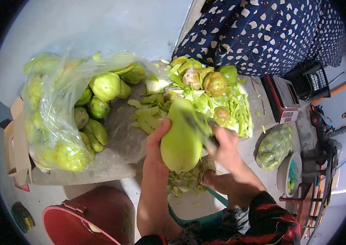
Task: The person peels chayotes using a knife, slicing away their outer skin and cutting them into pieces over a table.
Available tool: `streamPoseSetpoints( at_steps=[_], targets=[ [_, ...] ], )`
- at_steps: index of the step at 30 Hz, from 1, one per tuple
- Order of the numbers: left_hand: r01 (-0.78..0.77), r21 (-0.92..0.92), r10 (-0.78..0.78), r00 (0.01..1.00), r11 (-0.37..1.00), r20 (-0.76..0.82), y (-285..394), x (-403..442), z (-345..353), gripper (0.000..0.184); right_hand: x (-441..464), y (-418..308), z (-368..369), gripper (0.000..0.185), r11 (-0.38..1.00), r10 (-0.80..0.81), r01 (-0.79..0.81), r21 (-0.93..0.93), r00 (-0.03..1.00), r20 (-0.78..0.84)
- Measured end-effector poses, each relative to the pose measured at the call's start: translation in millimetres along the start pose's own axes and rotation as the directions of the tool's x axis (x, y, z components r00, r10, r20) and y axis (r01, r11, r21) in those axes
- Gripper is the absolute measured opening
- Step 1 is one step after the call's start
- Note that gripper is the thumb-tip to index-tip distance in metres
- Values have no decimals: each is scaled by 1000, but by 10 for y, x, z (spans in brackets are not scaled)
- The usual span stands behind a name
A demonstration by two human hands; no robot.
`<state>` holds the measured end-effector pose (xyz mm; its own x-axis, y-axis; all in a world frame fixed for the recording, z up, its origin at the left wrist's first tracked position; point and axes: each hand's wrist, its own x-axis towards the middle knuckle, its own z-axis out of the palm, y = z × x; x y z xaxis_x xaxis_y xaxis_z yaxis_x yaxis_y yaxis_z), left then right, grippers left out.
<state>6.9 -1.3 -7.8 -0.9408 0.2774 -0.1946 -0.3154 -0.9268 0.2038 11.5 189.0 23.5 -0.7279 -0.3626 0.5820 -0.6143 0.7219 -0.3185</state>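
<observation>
A large pale-green peeled chayote is held in the middle of the view. My left hand grips its left side, with the thumb on its upper edge. On its right side, my right hand is closed around a dark peeler or knife, blurred by motion, whose blade lies against the chayote. Behind both hands, green peelings are heaped on the concrete counter, with several browned chayotes on top. To the left, a clear plastic bag lies open with unpeeled chayotes in it.
Below the counter stands a red bucket. A cardboard box is at the left. At the right are a red scale, a black basket, a bagged green bundle and a white tub. Patterned dark-blue cloth hangs at the top.
</observation>
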Motion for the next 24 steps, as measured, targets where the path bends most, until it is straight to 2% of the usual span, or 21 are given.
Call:
streamPoseSetpoints(
  at_steps=[2,3,4,6,7,9,11,12,13,15,16,17,18,19,23,24],
  targets=[
    [174,4,-171,965,985,199,-36,82,-153,63,68,123,30,15,939,344,-344,-27,927,151],
    [163,4,-162,977,987,136,-35,55,-144,64,55,195,51,12,929,364,-369,3,919,151],
    [152,5,-151,978,988,142,-16,71,-93,64,92,197,38,12,934,353,-358,6,924,149],
    [142,-144,-105,966,979,237,-18,68,-21,62,91,132,-2,12,913,397,-407,28,903,166],
    [143,-145,-106,966,979,234,-10,92,9,62,105,105,3,14,916,391,-399,39,911,132],
    [6,-256,1,1000,967,27,31,161,64,63,84,90,-9,14,907,411,-420,37,900,145],
    [-29,-236,26,1000,971,-18,42,159,22,64,60,103,-13,14,898,427,-438,36,890,162],
    [-59,-213,45,997,975,-67,48,146,1,65,38,109,-11,16,974,214,-219,56,973,87],
    [-60,-213,45,996,975,-73,50,153,6,65,25,103,-6,18,998,-10,9,58,1000,9],
    [-187,-174,139,957,967,-256,53,197,62,63,38,95,43,17,967,-242,246,60,968,-70],
    [-185,-172,136,956,968,-259,58,214,22,63,36,103,50,17,937,-344,347,38,936,-76],
    [-193,-93,165,954,977,-252,69,246,-59,61,18,110,85,20,906,-420,422,11,903,-88],
    [-202,-13,193,951,979,-242,79,271,-116,59,48,72,73,25,887,-459,461,9,885,-85],
    [-184,-9,180,969,983,-170,86,274,-163,56,34,76,109,25,877,-478,481,4,872,-104],
    [-162,-69,146,970,984,-192,100,241,-140,58,27,59,165,26,862,-504,507,-11,855,-123],
    [-136,-83,124,984,987,-131,109,209,-116,52,30,56,163,26,861,-506,509,-10,854,-121]
  ],
)
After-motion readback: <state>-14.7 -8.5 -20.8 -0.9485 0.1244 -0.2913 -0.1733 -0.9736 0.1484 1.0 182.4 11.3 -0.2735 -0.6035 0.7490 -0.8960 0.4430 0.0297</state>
